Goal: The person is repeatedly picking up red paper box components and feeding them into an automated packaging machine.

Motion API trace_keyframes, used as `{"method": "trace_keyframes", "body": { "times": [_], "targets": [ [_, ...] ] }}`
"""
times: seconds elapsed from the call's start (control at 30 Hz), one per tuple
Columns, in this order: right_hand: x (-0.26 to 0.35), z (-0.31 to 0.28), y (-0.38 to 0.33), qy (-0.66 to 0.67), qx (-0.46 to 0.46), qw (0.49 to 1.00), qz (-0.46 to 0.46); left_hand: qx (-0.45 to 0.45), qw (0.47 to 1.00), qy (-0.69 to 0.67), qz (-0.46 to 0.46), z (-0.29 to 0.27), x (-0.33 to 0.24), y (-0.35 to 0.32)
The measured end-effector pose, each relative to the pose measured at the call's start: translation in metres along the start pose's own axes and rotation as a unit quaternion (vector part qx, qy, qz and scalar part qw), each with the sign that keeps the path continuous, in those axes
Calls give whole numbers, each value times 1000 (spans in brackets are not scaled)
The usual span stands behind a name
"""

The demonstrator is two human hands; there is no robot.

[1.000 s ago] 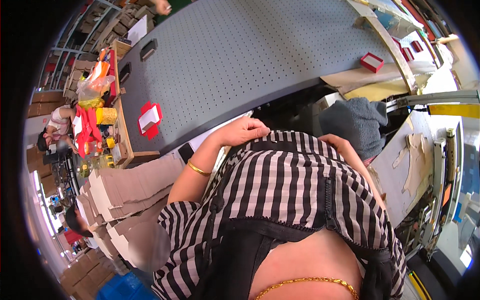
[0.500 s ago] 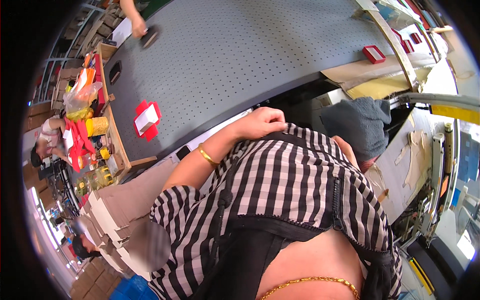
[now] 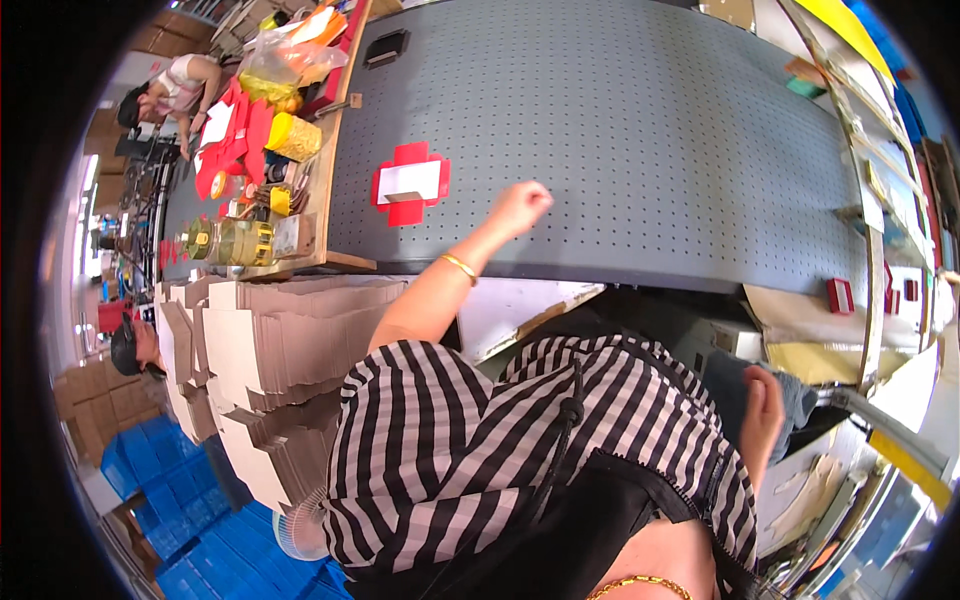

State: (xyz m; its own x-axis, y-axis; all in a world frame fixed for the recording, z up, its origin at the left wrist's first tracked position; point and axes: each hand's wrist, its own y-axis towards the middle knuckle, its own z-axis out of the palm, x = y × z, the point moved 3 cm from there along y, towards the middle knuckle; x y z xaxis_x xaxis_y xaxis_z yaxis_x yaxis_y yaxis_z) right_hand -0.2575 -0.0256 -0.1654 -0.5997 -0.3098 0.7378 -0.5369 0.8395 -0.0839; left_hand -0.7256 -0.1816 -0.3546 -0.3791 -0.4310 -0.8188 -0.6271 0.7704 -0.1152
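My left hand (image 3: 522, 207), a gold bangle on its wrist, is held over the grey perforated work surface (image 3: 620, 130) with its fingers curled in. Nothing shows in it. To its left lies a red cross-shaped sheet (image 3: 405, 213) with a white rectangular box piece (image 3: 412, 180) at its middle; my hand is apart from both. My right hand (image 3: 763, 412) is low on the right, beside a dark grey towel (image 3: 797, 410). Its fingers are stretched and slightly bent, with nothing visible in them.
A black tray-like piece (image 3: 387, 47) lies at the far left of the surface. Beyond a wooden ledge (image 3: 335, 190) stand a yellow-lidded jar (image 3: 293, 137) and a bottle (image 3: 230, 241). Stacked cardboard blanks (image 3: 290, 340) are near left; a small red box (image 3: 840, 296) sits right. Two people are at left.
My left hand has left my shirt front and reached out over the surface. My right hand has come into fuller view. The view has turned left; the other person's reaching arm is gone.
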Motion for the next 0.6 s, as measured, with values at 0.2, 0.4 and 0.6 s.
{"method": "trace_keyframes", "body": {
  "times": [0.2,0.4,0.6],
  "targets": [
    [-73,-67,47,-321,-173,930,-37,-179,912,366,-37,-133,75,-30],
    [-93,-47,19,-301,-80,948,64,-60,901,416,-107,-158,118,-38],
    [-112,-49,11,-370,-119,921,33,-43,974,151,-162,-117,74,14]
  ]
}}
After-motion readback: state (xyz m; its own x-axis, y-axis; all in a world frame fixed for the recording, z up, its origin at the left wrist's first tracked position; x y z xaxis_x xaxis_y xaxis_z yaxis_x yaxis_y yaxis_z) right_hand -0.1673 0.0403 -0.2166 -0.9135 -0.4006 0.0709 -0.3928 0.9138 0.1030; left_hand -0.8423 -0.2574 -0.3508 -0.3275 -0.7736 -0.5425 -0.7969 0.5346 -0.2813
